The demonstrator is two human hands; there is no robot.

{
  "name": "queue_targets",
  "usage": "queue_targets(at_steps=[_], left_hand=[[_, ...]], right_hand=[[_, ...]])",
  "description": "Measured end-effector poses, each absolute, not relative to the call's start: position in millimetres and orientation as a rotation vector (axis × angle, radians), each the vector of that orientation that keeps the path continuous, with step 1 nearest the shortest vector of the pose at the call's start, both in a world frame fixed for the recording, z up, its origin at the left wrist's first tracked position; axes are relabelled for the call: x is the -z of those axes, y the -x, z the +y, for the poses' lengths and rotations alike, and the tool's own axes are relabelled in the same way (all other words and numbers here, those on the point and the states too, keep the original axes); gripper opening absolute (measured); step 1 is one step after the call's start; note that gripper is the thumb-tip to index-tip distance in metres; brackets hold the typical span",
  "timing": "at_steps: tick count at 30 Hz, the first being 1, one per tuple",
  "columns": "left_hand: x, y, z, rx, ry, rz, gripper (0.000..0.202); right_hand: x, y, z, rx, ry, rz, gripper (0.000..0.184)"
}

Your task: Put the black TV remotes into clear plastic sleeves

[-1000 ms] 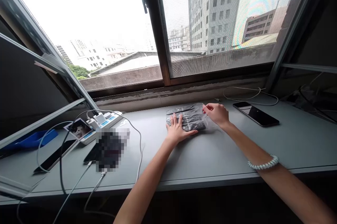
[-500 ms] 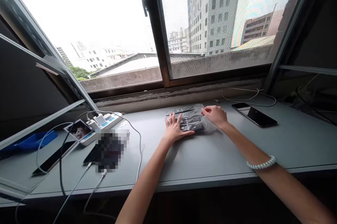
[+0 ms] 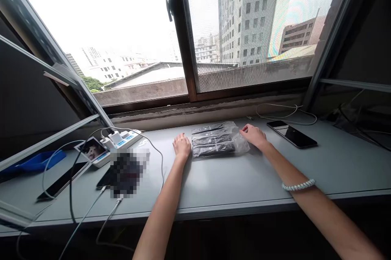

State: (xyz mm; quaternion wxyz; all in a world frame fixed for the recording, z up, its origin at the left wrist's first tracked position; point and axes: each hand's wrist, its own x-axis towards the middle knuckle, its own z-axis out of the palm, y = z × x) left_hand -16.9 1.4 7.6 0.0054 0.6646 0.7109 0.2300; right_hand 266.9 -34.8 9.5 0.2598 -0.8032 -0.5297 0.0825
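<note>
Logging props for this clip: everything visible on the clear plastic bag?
The plastic bag looks thin, clear and crinkled, lying flat on the grey desk. Dark contents show through as bands with small pale round marks. Its loose right end spreads past them. The right hand is at that end, grip unclear; the left hand is beside the left edge, contact unclear.

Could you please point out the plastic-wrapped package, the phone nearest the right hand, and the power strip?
Plastic-wrapped package [image 3: 213,138]: head view, middle of its wrapped dark contents.
Phone [image 3: 293,134]: head view, middle of its dark screen.
Power strip [image 3: 121,143]: head view, blue-marked socket face.
</note>
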Motion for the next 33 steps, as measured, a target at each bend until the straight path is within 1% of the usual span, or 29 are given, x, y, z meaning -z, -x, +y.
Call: queue_targets(at_steps=[4, 7, 11, 19, 23, 28, 31, 33], left_hand=[[-3, 17, 0, -0.428, -2.186, 2.199, 0.043], [-3, 15, -1, -0.336, -2.243, 2.182, 0.042], [-4, 15, 0, -0.305, -2.268, 2.177, 0.041], [-4, 16, 0, -0.260, -2.316, 2.174, 0.041], [-4, 16, 0, -0.264, -2.325, 2.177, 0.041], [-5, 15, -1, -0.258, -2.317, 2.180, 0.041], [-5, 15, -1, -0.246, -2.320, 2.172, 0.042], [-5, 15, -1, -0.240, -2.322, 2.169, 0.042]], right_hand=[[-5, -260, -35, -0.244, 2.139, -1.558, 0.019], [-5, -254, -36, -0.260, 2.137, -1.672, 0.020], [-6, -252, -38, -0.297, 2.149, -1.737, 0.022], [-6, -253, -37, -0.296, 2.150, -1.744, 0.020], [-8, -250, -39, -0.303, 2.150, -1.720, 0.027], [-12, -248, -42, -0.085, 2.044, -1.662, 0.037], [-11, -246, -41, -0.138, 1.920, -1.668, 0.043], [-8, -245, -40, -0.182, 1.850, -1.685, 0.040]])
